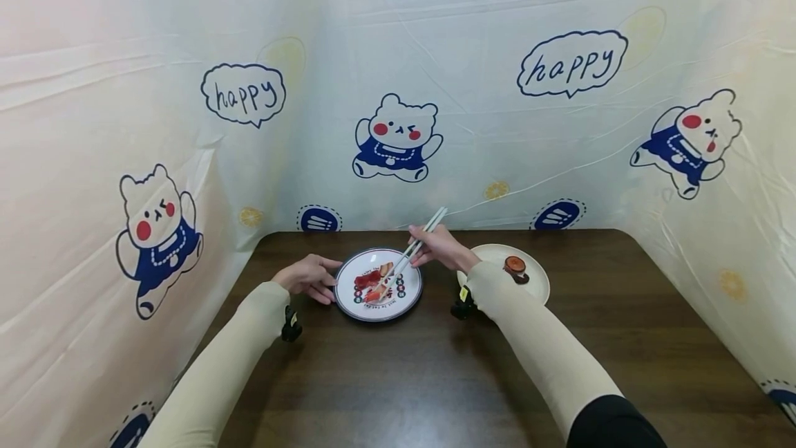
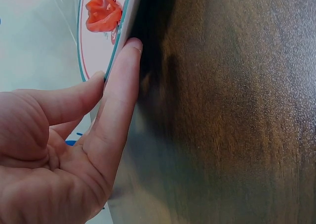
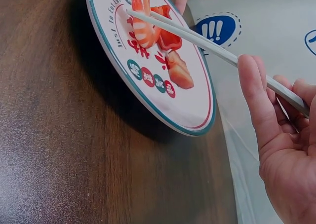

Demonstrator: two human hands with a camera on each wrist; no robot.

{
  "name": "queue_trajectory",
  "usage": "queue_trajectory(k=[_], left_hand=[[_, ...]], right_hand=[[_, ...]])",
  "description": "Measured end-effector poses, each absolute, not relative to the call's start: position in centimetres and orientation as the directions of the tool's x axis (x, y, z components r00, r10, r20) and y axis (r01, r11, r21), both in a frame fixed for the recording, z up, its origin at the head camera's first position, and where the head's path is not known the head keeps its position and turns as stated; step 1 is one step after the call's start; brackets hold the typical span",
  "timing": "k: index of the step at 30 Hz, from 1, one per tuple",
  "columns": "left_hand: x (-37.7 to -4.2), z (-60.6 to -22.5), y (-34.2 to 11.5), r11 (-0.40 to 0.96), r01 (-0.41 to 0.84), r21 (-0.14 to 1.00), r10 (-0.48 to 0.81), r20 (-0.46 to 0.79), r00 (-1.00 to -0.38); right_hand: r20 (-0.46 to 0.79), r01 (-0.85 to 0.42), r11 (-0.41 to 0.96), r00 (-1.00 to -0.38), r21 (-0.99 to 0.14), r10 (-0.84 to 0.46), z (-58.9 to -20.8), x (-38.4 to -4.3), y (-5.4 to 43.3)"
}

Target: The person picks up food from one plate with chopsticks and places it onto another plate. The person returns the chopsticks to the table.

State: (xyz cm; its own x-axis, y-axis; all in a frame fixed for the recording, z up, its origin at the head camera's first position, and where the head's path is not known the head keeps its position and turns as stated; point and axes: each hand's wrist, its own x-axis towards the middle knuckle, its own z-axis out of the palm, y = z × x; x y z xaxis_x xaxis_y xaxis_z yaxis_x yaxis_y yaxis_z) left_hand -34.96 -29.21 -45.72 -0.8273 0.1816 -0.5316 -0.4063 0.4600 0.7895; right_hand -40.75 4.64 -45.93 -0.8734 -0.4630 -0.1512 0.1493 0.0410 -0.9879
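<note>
My left hand (image 1: 307, 276) holds the white, dark-rimmed plate (image 1: 407, 290) at its left edge, thumb at the rim and fingers along the outer underside in the left wrist view. My right hand (image 1: 440, 246) grips a pair of pale chopsticks (image 3: 207, 42), slanting down to the plate from the right. Their tips lie at a striped orange shrimp (image 3: 144, 35). Beside the shrimp are a folded red piece of food (image 3: 170, 39) and an orange-brown chunk (image 3: 179, 72). Red and green printing shows on the plate around the food.
A cream plate (image 1: 539, 289) stands behind my right forearm, partly covered by it. On it lie a round orange-brown piece (image 1: 515, 265) and a dark curved piece (image 1: 522, 278). The dark wooden table (image 1: 398, 379) ends at a patterned curtain (image 1: 398, 40) on the back and sides.
</note>
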Motion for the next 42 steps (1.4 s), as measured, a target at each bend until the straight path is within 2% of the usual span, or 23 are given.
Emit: queue_trajectory(k=[42], left_hand=[[-35.10,-46.27,-29.24,0.463,-0.401,0.790,0.156,-0.518,-0.841]], right_hand=[[-0.136,0.127,0.053,-0.859,-0.991,-0.494,-46.34,-40.31,3.98]])
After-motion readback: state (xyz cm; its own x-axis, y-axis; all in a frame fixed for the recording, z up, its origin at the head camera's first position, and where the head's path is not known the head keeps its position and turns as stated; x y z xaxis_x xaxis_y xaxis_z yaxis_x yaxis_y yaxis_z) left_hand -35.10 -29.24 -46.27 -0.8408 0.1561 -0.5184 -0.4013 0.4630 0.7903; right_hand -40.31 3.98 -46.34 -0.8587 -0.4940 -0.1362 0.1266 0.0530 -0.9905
